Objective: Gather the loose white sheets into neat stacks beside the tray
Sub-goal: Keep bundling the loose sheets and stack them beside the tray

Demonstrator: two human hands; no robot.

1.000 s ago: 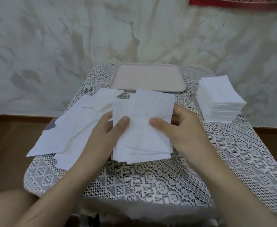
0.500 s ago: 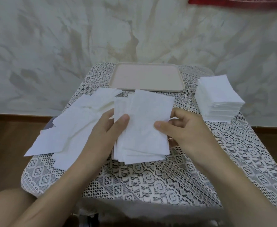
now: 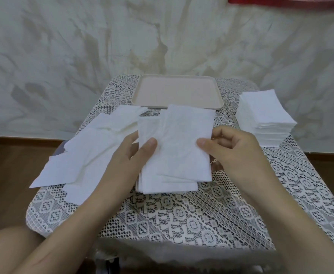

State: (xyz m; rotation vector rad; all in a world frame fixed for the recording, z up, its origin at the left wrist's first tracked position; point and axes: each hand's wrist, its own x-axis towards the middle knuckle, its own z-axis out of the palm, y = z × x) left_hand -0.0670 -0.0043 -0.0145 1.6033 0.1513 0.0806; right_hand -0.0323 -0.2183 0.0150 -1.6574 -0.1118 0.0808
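A small bundle of white sheets (image 3: 177, 155) sits at the table's middle, its edges uneven. My left hand (image 3: 126, 155) grips its left side, thumb on top and fingers underneath. On the right edge, my right hand (image 3: 233, 149) pinches the bundle with the thumb over the top sheet. Loose white sheets (image 3: 89, 155) lie spread and overlapping to the left, some reaching past the table's edge. A neat tall stack of sheets (image 3: 265, 115) stands at the right, beside the empty beige tray (image 3: 179, 91) at the back.
The small table wears a white lace cloth (image 3: 182, 214). A marbled wall rises close behind the tray. Brown wooden floor shows on both sides. My knee is at the bottom left corner.
My right hand slid from over the bundle's middle to its right edge, fingers curling in. The bundle shifted a little between both hands. The loose sheets and the stack stayed put.
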